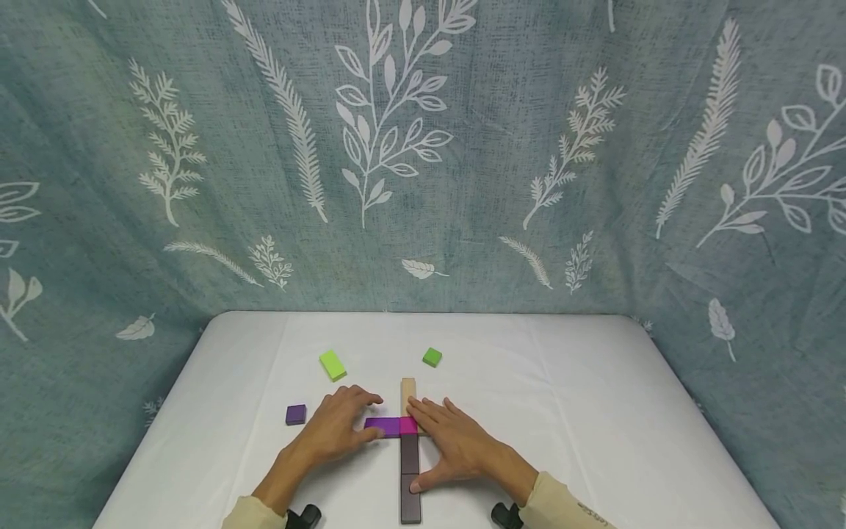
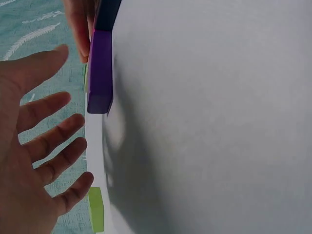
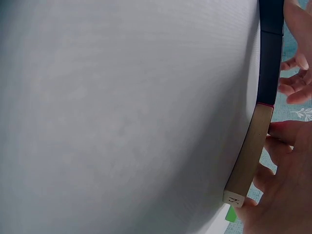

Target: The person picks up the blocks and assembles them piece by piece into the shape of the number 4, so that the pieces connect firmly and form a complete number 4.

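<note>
On the white table lies a cross-like row of blocks. Two dark blocks run end to end toward the near edge, a magenta square sits at their far end, a purple block extends left from it, and a light wood block points away. My left hand hovers by the purple block, fingers loosely spread, its thumb over the block's near edge. My right hand lies spread across the row's right side, thumb at a dark block and fingertips by the wood block. It hides part of the row.
A purple square block lies left of the left hand. Farther back are a lime block and a small green block. A leaf-patterned curtain hangs behind the table.
</note>
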The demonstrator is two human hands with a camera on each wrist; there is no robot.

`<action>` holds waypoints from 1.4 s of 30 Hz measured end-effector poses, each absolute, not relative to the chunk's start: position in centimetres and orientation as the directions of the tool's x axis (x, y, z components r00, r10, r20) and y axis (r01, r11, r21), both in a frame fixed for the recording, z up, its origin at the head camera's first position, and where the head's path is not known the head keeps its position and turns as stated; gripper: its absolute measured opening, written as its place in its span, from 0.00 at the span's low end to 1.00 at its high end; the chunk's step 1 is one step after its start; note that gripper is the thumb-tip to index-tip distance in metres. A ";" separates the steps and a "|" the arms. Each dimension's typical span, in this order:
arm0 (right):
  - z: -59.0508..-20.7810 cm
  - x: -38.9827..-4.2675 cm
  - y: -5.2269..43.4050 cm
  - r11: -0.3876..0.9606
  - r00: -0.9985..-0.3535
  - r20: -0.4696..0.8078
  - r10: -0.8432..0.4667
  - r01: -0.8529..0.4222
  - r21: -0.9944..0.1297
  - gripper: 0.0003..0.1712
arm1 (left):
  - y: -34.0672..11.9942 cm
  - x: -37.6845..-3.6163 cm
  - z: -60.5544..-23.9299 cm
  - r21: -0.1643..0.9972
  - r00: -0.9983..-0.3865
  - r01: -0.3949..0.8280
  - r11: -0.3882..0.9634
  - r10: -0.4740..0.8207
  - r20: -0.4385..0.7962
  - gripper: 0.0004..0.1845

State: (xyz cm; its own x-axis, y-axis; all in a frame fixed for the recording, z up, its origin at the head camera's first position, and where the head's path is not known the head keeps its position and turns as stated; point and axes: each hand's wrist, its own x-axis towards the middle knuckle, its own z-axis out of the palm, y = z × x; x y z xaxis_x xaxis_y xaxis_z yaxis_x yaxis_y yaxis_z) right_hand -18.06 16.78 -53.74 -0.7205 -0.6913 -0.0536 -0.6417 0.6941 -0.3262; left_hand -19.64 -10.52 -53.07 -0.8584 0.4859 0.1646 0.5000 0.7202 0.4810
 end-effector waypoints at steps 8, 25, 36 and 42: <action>-53.9 -18.0 16.7 0.703 -0.728 -0.067 -0.682 -0.628 -0.335 0.73 | -12.2 -19.7 -51.7 0.524 -0.904 0.426 0.737 0.368 0.217 0.23; -53.7 -18.1 16.7 0.693 -0.723 -0.059 -0.689 -0.633 -0.345 0.73 | -16.1 -20.1 -51.0 0.518 -0.924 0.380 0.766 0.285 0.255 0.28; -53.7 -18.0 16.6 0.701 -0.723 -0.080 -0.686 -0.627 -0.340 0.73 | -18.2 -19.4 -51.9 0.529 -0.960 0.279 0.801 0.217 0.178 0.34; -53.7 -18.0 16.8 0.702 -0.725 -0.071 -0.686 -0.632 -0.329 0.73 | -18.9 -19.3 -52.3 0.550 -0.971 0.237 0.801 0.188 0.146 0.34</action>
State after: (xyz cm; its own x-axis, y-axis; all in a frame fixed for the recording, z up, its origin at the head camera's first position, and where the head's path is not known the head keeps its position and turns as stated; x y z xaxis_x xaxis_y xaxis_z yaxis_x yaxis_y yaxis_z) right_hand -18.02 16.82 -53.71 -0.7246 -0.6855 -0.0713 -0.6317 0.7019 -0.3289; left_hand -19.32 -18.86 -52.25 -0.9714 0.1875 0.1459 0.2372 0.8005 0.5503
